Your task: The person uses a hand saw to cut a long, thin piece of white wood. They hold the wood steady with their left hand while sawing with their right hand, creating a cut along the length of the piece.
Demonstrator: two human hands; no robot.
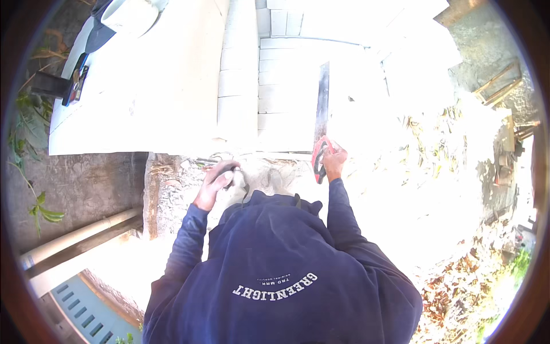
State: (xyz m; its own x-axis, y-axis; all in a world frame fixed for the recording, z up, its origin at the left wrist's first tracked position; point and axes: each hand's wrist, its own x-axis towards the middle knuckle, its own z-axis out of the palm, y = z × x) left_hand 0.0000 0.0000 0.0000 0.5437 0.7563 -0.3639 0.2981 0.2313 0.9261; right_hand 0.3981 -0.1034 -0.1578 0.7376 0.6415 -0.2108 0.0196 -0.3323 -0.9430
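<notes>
My right hand [335, 160] is wrapped round the red and black handle of a handsaw [322, 100]. The saw's long dark blade points away from me, over bright white boards. My left hand [219, 179] is held in front of my body on the left, its fingers curled inward. Whatever may be in those fingers cannot be made out. Close beyond the left hand are the near edge of a large white panel [166, 97] and some debris on the ground. Both arms wear dark blue sleeves.
On the panel's far left lie a white round container [130, 16], a dark cap [98, 37] and small tools [75, 83]. White planks [238, 74] stretch ahead. A pipe [86, 236] runs at lower left. Dry leaves [458, 292] cover the lower right; wood scraps [498, 86] lie far right.
</notes>
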